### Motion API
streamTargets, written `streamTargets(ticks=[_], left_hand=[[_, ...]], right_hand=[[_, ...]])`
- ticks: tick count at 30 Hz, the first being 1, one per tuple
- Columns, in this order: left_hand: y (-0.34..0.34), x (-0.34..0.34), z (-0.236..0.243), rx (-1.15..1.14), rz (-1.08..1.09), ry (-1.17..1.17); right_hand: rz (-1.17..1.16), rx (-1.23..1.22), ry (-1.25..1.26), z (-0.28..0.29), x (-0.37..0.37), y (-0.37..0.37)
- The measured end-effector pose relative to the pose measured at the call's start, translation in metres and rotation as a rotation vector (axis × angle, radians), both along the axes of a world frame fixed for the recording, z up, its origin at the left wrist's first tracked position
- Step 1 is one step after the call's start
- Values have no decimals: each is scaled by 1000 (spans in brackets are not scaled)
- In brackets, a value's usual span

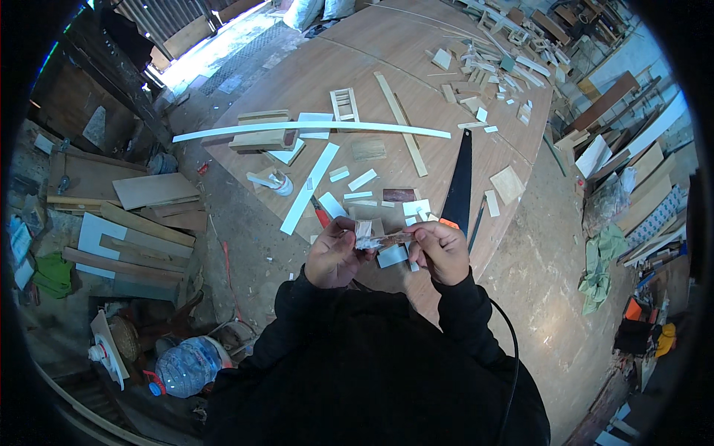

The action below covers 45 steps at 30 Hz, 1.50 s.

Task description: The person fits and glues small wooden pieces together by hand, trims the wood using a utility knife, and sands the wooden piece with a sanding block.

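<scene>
My left hand [335, 256] holds a small light wooden piece [364, 230] with whitish smears, probably glue, on its lower part. My right hand [442, 253] pinches a thin brownish stick [396, 238] against that piece, in front of my body. Just beyond my hands lie pale offcuts [416, 208] and a red-handled tool [322, 215]. A white pot [282, 186] with something standing in it is at the left. A black-bladed handsaw [457, 178] with an orange handle lies beyond my right hand.
The big wooden table [290, 85] carries a long white strip [223, 131], boards and a pile of offcuts [483, 70] at the far right. Stacked boards [149, 245] and a water bottle [186, 368] are at left; leaning panels [639, 193] are at right. A black cable [509, 334] hangs beside me.
</scene>
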<state>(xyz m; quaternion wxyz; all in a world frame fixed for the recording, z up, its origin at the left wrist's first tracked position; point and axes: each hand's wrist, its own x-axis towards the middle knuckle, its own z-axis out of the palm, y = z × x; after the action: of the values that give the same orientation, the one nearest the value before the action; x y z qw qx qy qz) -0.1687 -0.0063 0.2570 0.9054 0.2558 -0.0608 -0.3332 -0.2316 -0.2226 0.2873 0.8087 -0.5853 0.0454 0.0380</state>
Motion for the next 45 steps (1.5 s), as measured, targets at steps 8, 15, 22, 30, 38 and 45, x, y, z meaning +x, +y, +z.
streamTargets(ticks=[8,15,22,30,38,45], left_hand=[[10,9,-18,-112,-71,-51],[28,29,-24,-73,23,32],[89,85,-85,177,195,219],[191,156,-109,234,365,404],[236,206,-127,271,344,395],[243,236,-129,291,275,418]], right_hand=[[-168,1,-36,-3,15,16],[-35,-91,18,-16,46,38],[-225,-105,80,-62,128,82],[51,-575,59,-109,215,160],[29,-976,-102,-157,245,204],[-35,-1004,-13,-192,254,221]])
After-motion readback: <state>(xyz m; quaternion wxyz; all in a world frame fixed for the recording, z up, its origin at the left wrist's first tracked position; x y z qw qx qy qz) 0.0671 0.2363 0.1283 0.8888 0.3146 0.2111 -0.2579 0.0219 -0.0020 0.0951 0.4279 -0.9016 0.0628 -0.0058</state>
